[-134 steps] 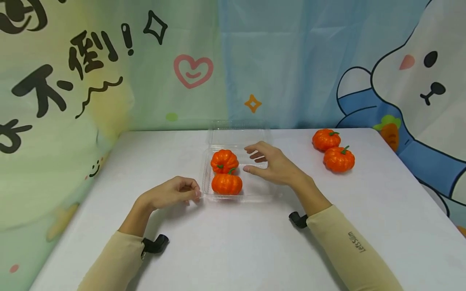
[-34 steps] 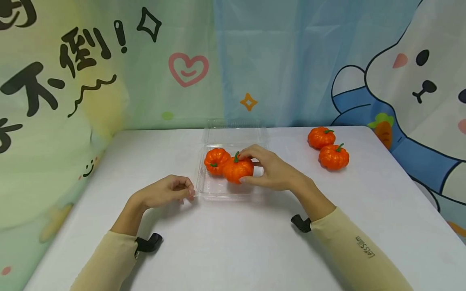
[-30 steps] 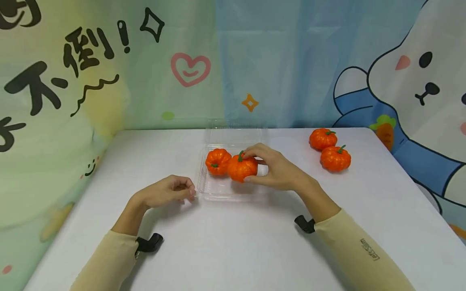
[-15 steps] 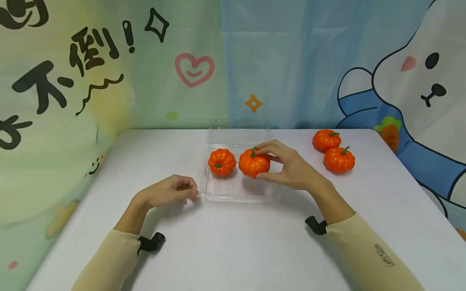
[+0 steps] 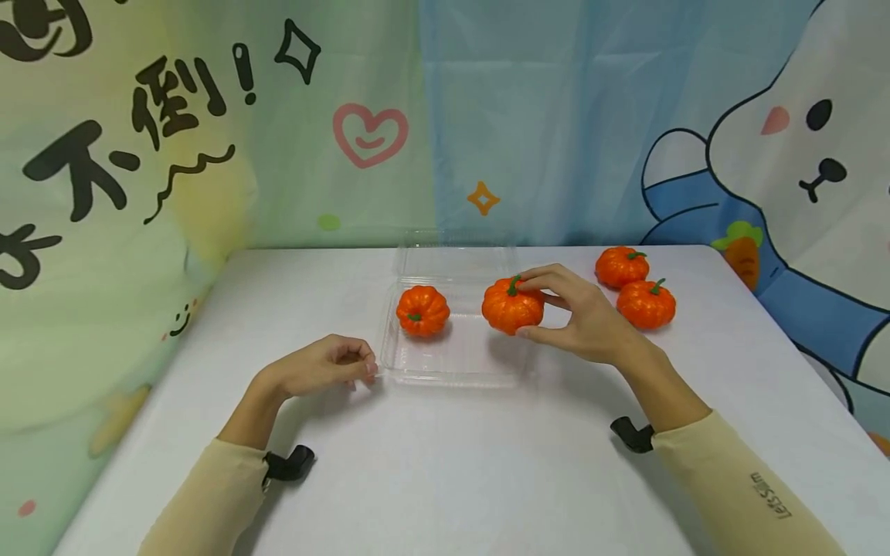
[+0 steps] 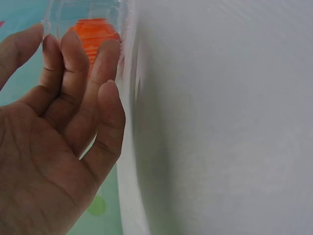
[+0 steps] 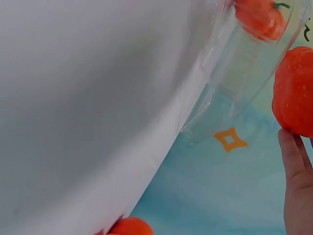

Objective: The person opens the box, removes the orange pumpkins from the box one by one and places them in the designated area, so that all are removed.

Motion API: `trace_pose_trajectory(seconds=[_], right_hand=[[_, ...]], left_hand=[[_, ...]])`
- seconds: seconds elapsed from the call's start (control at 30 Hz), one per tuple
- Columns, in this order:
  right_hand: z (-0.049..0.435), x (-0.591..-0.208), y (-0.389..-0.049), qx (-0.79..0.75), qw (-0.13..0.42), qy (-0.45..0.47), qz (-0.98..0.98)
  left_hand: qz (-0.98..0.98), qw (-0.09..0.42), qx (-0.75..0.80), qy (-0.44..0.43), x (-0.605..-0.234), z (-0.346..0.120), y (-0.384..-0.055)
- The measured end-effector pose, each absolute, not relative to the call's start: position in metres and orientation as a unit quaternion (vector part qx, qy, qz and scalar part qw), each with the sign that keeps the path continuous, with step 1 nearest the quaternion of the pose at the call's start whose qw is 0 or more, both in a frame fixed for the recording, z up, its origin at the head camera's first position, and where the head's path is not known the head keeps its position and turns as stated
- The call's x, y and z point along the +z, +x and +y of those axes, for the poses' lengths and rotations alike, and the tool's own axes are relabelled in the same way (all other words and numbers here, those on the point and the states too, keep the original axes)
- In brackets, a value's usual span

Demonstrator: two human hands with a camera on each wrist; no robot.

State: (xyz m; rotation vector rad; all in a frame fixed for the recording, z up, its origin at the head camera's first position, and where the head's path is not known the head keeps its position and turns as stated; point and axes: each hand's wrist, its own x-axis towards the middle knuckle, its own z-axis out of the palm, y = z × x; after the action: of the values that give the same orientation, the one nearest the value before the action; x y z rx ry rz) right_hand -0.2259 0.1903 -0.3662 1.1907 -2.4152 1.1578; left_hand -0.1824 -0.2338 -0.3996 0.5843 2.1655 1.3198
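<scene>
Right hand [image 5: 584,320]: Thumb and fingers grip the held pumpkin [image 5: 511,307], orange, green stem upward, raised over the right side of a clear container [image 5: 462,357].
Left hand [image 5: 323,367]: Thumb and a fingertip pinch the container's near left corner.
2nd pumpkin [image 5: 422,311]: Sits inside the container's left side, stem tilted toward the near edge, well apart from the left hand.
Container lid [image 5: 452,264]: Folded back toward the backdrop [image 5: 521,100].
Table's far right: Rear pumpkin [image 5: 622,267] and front pumpkin [image 5: 646,305] rest close together on white [image 5: 445,471].
Sleeves: 2, beige [image 5: 744,479], with black wrist devices [image 5: 633,435].
</scene>
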Motion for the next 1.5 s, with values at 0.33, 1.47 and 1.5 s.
trace_pose_trajectory(seconds=[0.33,1.47,1.5], right_hand=[[0.209,-0.366,-0.219,0.422,0.128,0.384,-0.812],[0.277,-0.381,-0.202,0.345,0.181,0.312,-0.866],[0.279,-0.381,-0.202,0.345,0.182,0.315,-0.865]], left_hand=[[0.801,0.262,0.49,0.225,-0.402,-0.232,-0.183],[0.806,0.257,0.485,0.221,-0.402,-0.236,-0.181],[0.807,0.257,0.484,0.22,-0.402,-0.236,-0.181]])
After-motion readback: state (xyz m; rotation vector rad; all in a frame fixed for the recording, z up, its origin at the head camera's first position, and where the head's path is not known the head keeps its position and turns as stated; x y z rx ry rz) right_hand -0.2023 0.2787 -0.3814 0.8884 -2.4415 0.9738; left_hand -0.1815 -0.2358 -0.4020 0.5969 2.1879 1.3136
